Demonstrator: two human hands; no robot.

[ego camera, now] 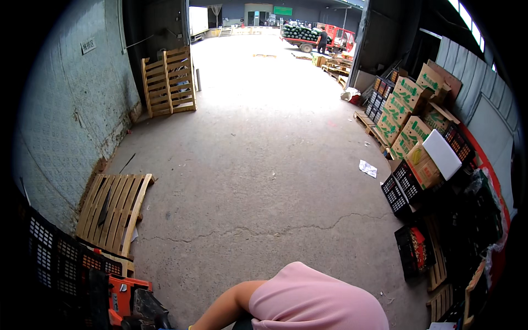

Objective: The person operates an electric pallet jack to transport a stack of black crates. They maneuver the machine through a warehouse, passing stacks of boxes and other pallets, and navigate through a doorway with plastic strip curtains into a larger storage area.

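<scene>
Neither of my hands shows a visible palm or fingers. A pink short-sleeved top (317,301) fills the bottom middle, and a bare arm (227,303) reaches from its sleeve to the lower left. The hand of that arm is cut off by the frame edge, and whose arm it is I cannot tell. An orange machine with black parts (123,295), perhaps a pallet truck, stands left of the arm. Ahead spreads a concrete floor (264,177) with a long crack across it.
A wooden pallet (115,210) leans at the left wall; slatted pallets (169,82) stand by the doorway. Black plastic crates (53,251) sit lower left. Cardboard boxes (398,111) and a black crate (414,251) line the right. Outside, a person (322,40) stands beside a watermelon-laden truck (299,40).
</scene>
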